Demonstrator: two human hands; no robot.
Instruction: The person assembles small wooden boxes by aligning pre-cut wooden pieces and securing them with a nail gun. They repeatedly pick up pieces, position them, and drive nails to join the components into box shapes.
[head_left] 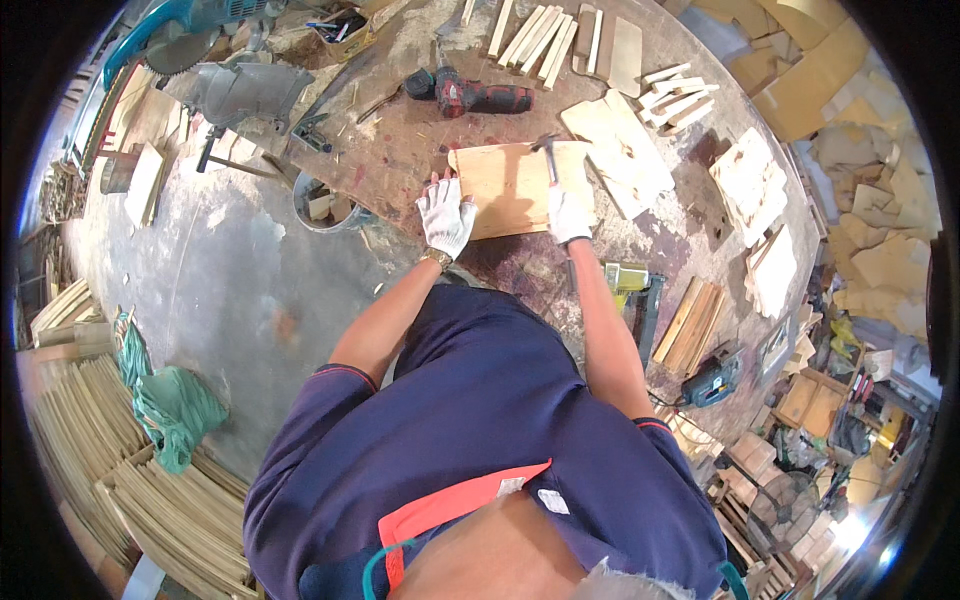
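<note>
A flat, light wooden board (pixel 505 190) lies on the worktable in front of me. My left hand (pixel 446 218), in a white glove with bare fingertips, rests at the board's left edge with its fingers spread. In my gloved right hand (pixel 569 215) is a claw hammer (pixel 546 152), gripped by its handle over the right part of the board. The hammer's head points away from me, near the board's far edge, and its shadow falls on the wood. Whether the head touches the board I cannot tell.
Beyond the board lies a red and black power tool (pixel 485 98). Wood strips (pixel 535 40) and pale panels (pixel 622 150) cover the far right. A yellow-green nail gun (pixel 628 280) and a blue jigsaw (pixel 714 377) lie rightward. Leftward stand a bucket (pixel 345 217) and a mitre saw (pixel 245 92).
</note>
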